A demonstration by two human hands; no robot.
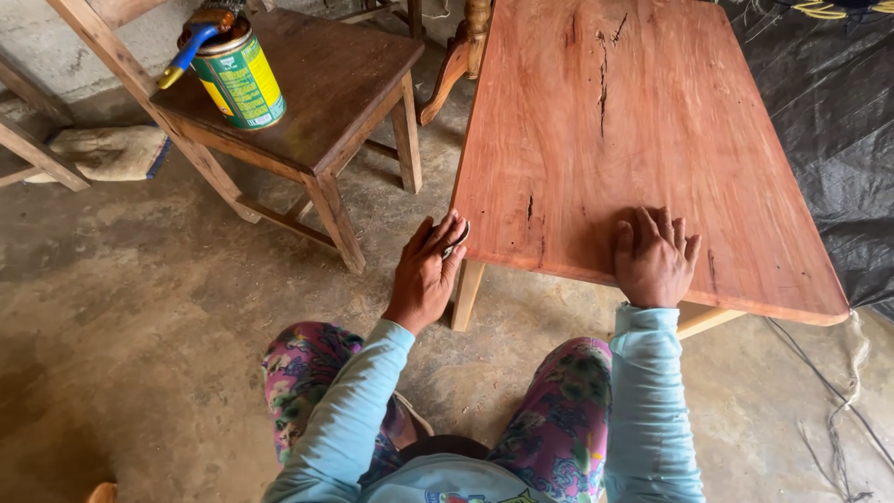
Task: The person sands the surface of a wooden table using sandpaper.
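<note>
your left hand (426,272) grips a small dark piece (457,238) at the reddish tabletop (633,121) corner; your right hand (654,258) lies flat, fingers spread, holding nothing.

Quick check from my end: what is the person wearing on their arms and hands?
Both arms wear long, light blue sleeves reaching the wrists, cuffs slightly bunched. The left hand and right hand are bare: no gloves, rings or watch visible.

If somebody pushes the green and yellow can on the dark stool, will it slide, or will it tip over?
The can stands upright near the corner of the stool, so a push could send it off. The blue-handled tool lying across its top would probably fall first. Being squat, it seems more likely to slide than tip.
</note>
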